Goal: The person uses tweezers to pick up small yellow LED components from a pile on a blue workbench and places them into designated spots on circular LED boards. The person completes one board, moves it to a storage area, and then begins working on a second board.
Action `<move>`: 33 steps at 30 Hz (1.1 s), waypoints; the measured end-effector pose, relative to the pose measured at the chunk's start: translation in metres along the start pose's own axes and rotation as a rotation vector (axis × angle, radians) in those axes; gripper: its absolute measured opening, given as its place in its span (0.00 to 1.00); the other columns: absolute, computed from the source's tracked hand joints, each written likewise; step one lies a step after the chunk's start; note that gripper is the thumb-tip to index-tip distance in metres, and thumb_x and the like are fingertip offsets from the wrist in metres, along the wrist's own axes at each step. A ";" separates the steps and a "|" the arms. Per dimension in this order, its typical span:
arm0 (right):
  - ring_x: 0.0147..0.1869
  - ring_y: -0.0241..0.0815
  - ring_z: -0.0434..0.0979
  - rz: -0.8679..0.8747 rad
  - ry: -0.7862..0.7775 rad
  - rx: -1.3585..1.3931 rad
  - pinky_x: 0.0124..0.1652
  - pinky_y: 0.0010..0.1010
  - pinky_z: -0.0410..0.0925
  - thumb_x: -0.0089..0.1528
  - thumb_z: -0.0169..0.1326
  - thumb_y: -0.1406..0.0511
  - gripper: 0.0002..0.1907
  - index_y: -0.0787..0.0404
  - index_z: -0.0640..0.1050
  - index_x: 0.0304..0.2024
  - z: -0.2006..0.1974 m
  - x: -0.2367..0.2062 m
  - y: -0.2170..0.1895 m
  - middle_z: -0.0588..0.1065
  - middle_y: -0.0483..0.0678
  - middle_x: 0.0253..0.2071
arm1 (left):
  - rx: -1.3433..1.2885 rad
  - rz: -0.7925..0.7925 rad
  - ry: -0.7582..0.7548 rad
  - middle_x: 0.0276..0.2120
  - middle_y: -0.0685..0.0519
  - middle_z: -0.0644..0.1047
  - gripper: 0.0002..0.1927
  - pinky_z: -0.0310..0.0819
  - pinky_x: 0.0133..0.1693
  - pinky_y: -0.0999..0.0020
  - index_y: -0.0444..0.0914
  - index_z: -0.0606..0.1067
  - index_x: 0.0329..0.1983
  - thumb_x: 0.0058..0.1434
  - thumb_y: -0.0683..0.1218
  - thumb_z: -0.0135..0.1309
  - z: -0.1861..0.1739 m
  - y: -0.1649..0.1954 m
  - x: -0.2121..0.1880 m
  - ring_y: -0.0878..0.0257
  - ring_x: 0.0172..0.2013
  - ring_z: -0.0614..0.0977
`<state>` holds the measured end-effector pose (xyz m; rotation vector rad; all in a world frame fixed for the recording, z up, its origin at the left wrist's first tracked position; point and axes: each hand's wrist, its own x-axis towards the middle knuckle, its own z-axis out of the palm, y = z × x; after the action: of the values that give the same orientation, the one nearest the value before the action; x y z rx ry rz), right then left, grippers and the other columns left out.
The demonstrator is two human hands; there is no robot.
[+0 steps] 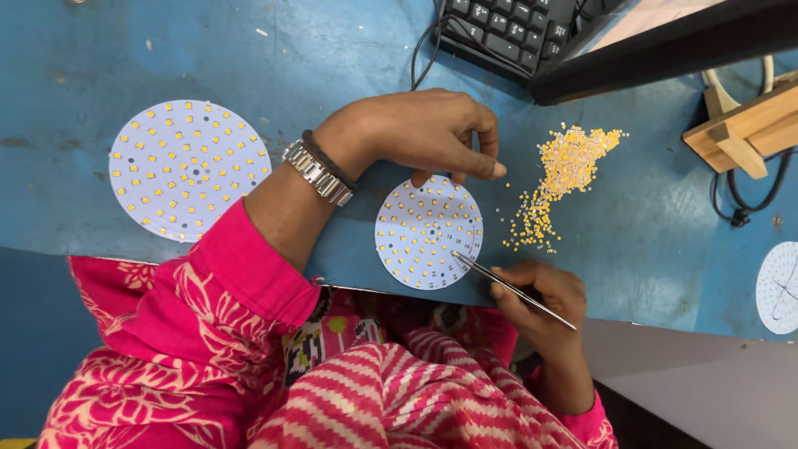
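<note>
A small round white circuit board (428, 231) dotted with yellow chips lies near the front edge of the blue table (632, 241). My left hand (424, 133) rests just behind it, fingertips curled together and touching the board's far rim. My right hand (540, 295) holds metal tweezers (507, 287); their tips touch the board's lower right part. A loose heap of tiny yellow chips (561, 170) lies to the right of the board.
A larger round board (189, 169) with yellow chips lies at the left. A black keyboard (507, 29) and cables sit at the back, a wooden stand (748, 129) at the right, another white disc (780, 287) at the right edge.
</note>
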<state>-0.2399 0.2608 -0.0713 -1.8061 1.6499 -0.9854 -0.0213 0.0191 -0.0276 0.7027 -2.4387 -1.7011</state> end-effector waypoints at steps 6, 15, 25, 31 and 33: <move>0.28 0.31 0.78 -0.039 -0.024 -0.038 0.29 0.22 0.69 0.57 0.66 0.70 0.08 0.67 0.79 0.33 0.003 0.009 -0.009 0.82 0.48 0.31 | -0.003 -0.005 -0.002 0.26 0.52 0.83 0.22 0.74 0.18 0.68 0.38 0.79 0.40 0.58 0.61 0.58 0.000 0.001 -0.001 0.63 0.15 0.80; 0.31 0.28 0.75 0.172 0.247 -0.020 0.32 0.20 0.68 0.61 0.62 0.71 0.05 0.68 0.80 0.37 -0.006 0.004 0.001 0.79 0.45 0.30 | -0.003 -0.006 -0.001 0.28 0.50 0.84 0.23 0.75 0.20 0.67 0.37 0.79 0.42 0.58 0.60 0.57 0.000 0.001 -0.004 0.62 0.16 0.81; 0.28 0.23 0.64 0.230 0.381 -0.066 0.29 0.17 0.57 0.62 0.62 0.72 0.05 0.69 0.81 0.40 -0.005 0.000 0.010 0.73 0.38 0.25 | 0.007 -0.021 0.003 0.30 0.48 0.85 0.24 0.76 0.21 0.66 0.37 0.79 0.45 0.57 0.60 0.57 0.000 0.001 -0.005 0.61 0.15 0.81; 0.28 0.22 0.65 0.214 0.348 -0.049 0.29 0.16 0.58 0.62 0.63 0.71 0.07 0.69 0.80 0.40 -0.004 0.003 0.003 0.74 0.37 0.26 | -0.004 -0.038 -0.005 0.29 0.49 0.85 0.24 0.75 0.20 0.65 0.37 0.78 0.45 0.57 0.60 0.57 0.001 0.002 -0.006 0.61 0.15 0.80; 0.27 0.23 0.64 0.219 0.355 -0.101 0.28 0.17 0.56 0.61 0.63 0.72 0.06 0.69 0.81 0.40 -0.004 0.003 0.002 0.73 0.38 0.25 | -0.007 -0.027 -0.004 0.29 0.49 0.85 0.24 0.74 0.20 0.65 0.37 0.78 0.45 0.57 0.59 0.57 0.000 0.003 -0.006 0.61 0.15 0.80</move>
<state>-0.2443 0.2575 -0.0698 -1.5313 2.0935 -1.1911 -0.0167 0.0224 -0.0242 0.7360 -2.4358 -1.7214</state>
